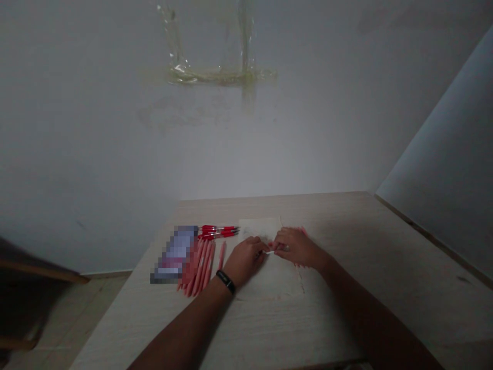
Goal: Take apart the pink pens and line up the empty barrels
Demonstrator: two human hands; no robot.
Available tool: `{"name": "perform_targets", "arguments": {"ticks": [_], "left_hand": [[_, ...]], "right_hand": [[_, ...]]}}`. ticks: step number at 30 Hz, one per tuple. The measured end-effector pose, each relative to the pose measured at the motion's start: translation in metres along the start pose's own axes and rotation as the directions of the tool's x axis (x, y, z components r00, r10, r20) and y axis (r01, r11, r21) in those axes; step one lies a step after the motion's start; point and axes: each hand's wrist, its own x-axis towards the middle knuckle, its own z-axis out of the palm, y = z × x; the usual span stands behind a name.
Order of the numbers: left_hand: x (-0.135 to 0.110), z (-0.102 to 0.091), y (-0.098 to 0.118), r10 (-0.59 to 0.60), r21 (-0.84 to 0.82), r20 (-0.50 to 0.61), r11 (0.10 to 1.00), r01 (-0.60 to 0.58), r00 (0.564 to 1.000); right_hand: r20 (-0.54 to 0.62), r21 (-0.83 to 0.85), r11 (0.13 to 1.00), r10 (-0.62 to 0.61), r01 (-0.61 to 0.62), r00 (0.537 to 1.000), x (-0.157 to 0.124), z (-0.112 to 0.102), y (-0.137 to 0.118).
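Note:
My left hand (246,259), with a dark band on its wrist, is closed in a pinch over a pale sheet (269,285). Facing it, my right hand (296,247) is also closed, fingertips curled inward. A thin white stick (270,252) spans the small gap between the fingertips, gripped at both ends. Something reddish shows at the right fingers, too small to name. Partly hidden behind and below the right hand lie pink items (303,230). A single pink pen (222,254) lies just left of my left hand.
Several pink pens (203,270) lie side by side on the wooden table (262,329), left of the sheet. Above them are several red pens (219,233). A blurred-out flat rectangle (175,254) lies at the table's left. A wall (308,154) stands behind.

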Motion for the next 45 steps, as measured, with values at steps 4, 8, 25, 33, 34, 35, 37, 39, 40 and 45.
{"name": "perform_targets", "arguments": {"ticks": [4,8,25,33,34,35,37,39,40,45], "left_hand": [[0.001,0.000,0.001,0.005,-0.008,0.015,1.000,-0.005,1.000],[0.001,-0.004,-0.003,-0.103,0.009,-0.028,0.995,0.103,0.994],[-0.001,-0.011,-0.006,-0.401,0.146,0.031,0.908,0.393,0.915],[-0.003,-0.009,-0.009,-0.413,0.193,0.015,0.895,0.403,0.910],[-0.003,-0.009,-0.010,-0.418,0.195,0.013,0.892,0.408,0.908],[-0.003,-0.009,-0.010,-0.420,0.196,0.008,0.890,0.411,0.907],[-0.003,-0.009,-0.009,-0.428,0.200,0.004,0.886,0.418,0.904],[-0.003,-0.010,-0.008,-0.437,0.206,0.012,0.881,0.426,0.899],[-0.003,-0.010,-0.007,-0.442,0.211,0.018,0.878,0.429,0.897],[-0.004,-0.010,-0.006,-0.450,0.230,0.040,0.873,0.431,0.892]], "right_hand": [[0.000,-0.002,1.000,0.010,-0.010,1.000,0.000,-0.001,-0.005],[0.004,-0.021,0.999,0.044,-0.044,0.999,-0.002,-0.005,-0.003],[0.066,0.019,0.997,0.071,-0.072,0.995,-0.007,0.008,0.019],[0.062,0.026,0.998,0.048,-0.049,0.997,-0.009,0.006,0.023],[0.060,0.027,0.999,0.041,-0.043,0.997,-0.009,0.005,0.023],[0.057,0.029,0.999,0.036,-0.038,0.998,-0.009,0.006,0.024],[0.053,0.030,0.999,0.037,-0.039,0.998,-0.009,0.006,0.023],[0.055,0.027,0.999,0.043,-0.044,0.998,-0.009,0.005,0.021],[0.056,0.029,0.998,0.048,-0.049,0.997,-0.009,0.004,0.020],[0.063,0.054,0.996,0.070,-0.074,0.995,-0.009,0.000,0.013]]}}
